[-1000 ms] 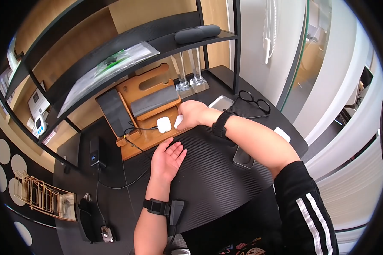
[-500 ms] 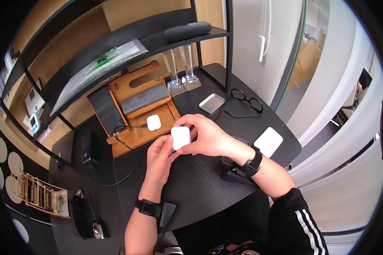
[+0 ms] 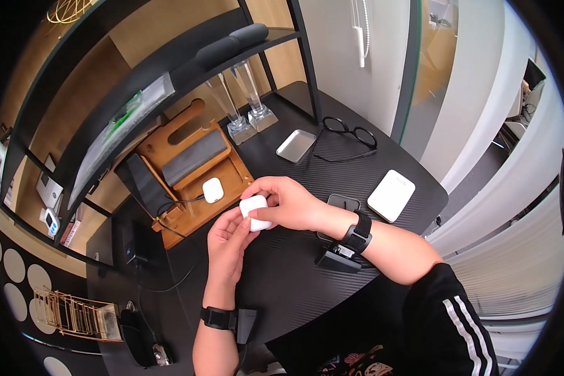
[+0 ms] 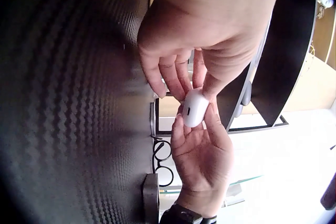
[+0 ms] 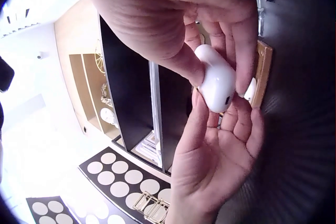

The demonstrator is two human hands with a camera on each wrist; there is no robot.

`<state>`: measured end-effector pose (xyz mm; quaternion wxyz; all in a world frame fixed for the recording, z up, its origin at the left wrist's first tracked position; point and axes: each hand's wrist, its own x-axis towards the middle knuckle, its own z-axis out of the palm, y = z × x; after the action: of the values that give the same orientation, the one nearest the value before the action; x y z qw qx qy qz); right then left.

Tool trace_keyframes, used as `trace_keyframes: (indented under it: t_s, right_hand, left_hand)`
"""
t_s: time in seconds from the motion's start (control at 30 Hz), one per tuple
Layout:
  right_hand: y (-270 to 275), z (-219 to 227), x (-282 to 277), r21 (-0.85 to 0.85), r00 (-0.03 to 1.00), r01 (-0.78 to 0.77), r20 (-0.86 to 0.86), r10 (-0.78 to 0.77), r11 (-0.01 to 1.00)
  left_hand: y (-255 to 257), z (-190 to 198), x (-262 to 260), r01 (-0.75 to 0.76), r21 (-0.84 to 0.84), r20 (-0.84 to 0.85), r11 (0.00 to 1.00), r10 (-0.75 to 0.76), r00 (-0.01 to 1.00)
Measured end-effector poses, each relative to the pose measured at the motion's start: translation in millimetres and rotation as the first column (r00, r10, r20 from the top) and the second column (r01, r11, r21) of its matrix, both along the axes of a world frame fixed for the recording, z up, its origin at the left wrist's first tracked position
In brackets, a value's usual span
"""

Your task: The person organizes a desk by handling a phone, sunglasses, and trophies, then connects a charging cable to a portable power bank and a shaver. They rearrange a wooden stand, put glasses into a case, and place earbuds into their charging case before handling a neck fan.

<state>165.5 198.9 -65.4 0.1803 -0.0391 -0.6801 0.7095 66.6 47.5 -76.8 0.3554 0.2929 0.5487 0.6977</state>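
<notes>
Over the black desk, both hands hold a small white earbud case (image 3: 254, 210). My left hand (image 3: 227, 244) pinches its lower side between thumb and fingers. From the other side my right hand (image 3: 294, 203) grips it, thumb laid across the face. In the left wrist view the case (image 4: 195, 107) shows a small dark slot at one end. A rounded part juts from the far end of the case (image 5: 218, 85) in the right wrist view. Just beyond the hands, a second white rounded-square case (image 3: 212, 190), with a black cable at its side, lies on the wooden stand (image 3: 233, 175).
Right of the stand are a shallow metal tray (image 3: 296, 146), black round glasses (image 3: 351, 131) and a flat white box (image 3: 392, 195). Clear crystal trophies (image 3: 262, 118) stand behind, under a black shelf (image 3: 310, 75). A dark small tray (image 3: 344, 202) lies beside the right forearm.
The right hand has lifted the earbud case off the wooden stand and brought it nearer. My left hand, palm up and holding nothing before, now pinches it too. The head view has shifted.
</notes>
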Motion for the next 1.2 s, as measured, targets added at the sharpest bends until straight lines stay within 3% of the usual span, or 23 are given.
trace_keyframes:
  t_s: [0.03,0.23,0.33,0.5,0.67,0.87,1.07,1.2]
  right_hand:
    - [0,-2,-1,0.083,0.998,0.041,-0.055,-0.036,0.996]
    - [1,-9,-1,0.114,1.0,0.006,-0.025,-0.003,0.993]
    - [1,-1,1,0.005,0.999,-0.018,0.033,0.018,1.0]
    - [0,-5,1,0.083,1.0,0.025,-0.014,-0.024,0.996]
    - [-2,0,2,0.021,0.999,0.047,0.006,-0.047,0.999]
    - [0,5,2,-0.006,0.99,0.063,0.125,-0.062,0.998]
    - [0,9,5,0.164,0.976,0.118,0.165,-0.146,0.979]
    - [-4,1,3,0.078,0.976,0.179,0.116,-0.187,0.981]
  left_hand:
    - [0,-1,-1,0.004,-0.006,-0.014,1.0,-0.004,1.0]
    - [0,1,1,0.045,-0.036,0.026,0.998,-0.044,0.999]
    - [-1,3,0,0.058,-0.028,0.017,0.998,-0.057,0.998]
    - [-2,1,0,0.057,-0.03,-0.013,0.998,-0.057,0.998]
    - [-2,3,3,0.054,-0.014,-0.065,0.998,-0.054,0.996]
    - [-1,4,8,0.027,-0.001,-0.127,1.0,-0.027,0.991]
    - [1,3,13,0.041,0.018,-0.176,0.999,-0.037,0.984]
    - [0,2,11,0.013,0.031,-0.197,0.999,-0.006,0.98]
